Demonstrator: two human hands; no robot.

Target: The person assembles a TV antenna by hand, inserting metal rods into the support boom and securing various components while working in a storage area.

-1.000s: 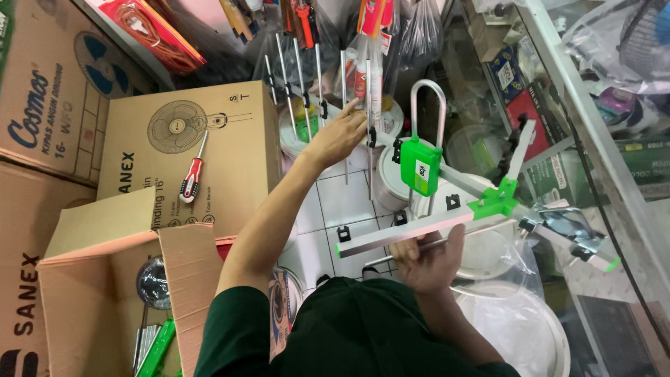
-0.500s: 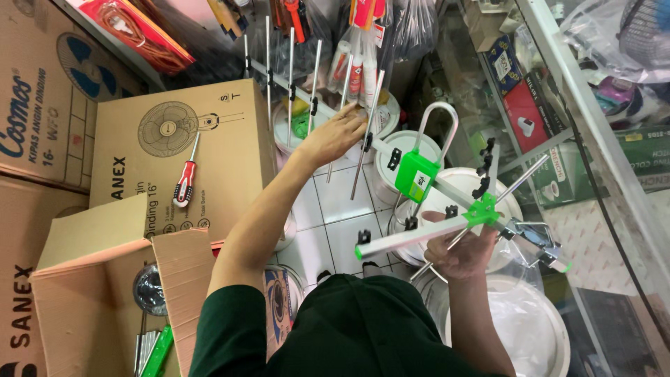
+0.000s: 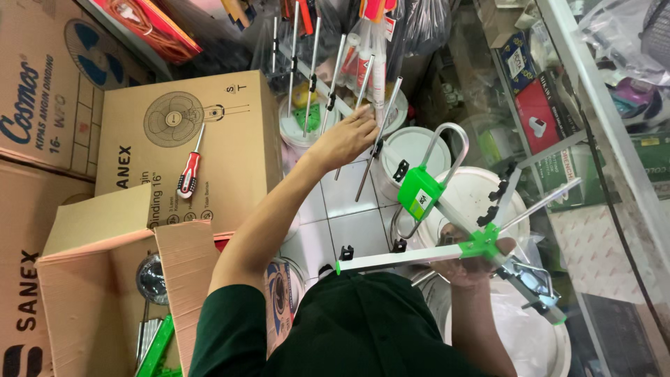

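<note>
My left hand [image 3: 347,137] reaches forward and grips one of the thin metal antenna rods [image 3: 370,150], among several parallel rods [image 3: 310,77] standing upright. My right hand [image 3: 474,264] holds the antenna's white boom [image 3: 398,260] from below, at its green bracket [image 3: 483,244]. A green plastic box [image 3: 419,192] with a silver loop [image 3: 450,143] sits on the antenna between my hands. A metal clamp [image 3: 534,283] hangs at the boom's right end.
A red-handled screwdriver [image 3: 188,174] lies on a closed cardboard fan box [image 3: 230,119]. An open cardboard box [image 3: 91,286] stands at the lower left. White bucket lids [image 3: 481,192] cover the tiled floor ahead. A glass display case [image 3: 600,160] runs along the right.
My right hand has shifted right along the boom to the green bracket, and the antenna has swung with it. My left hand stays on the rods.
</note>
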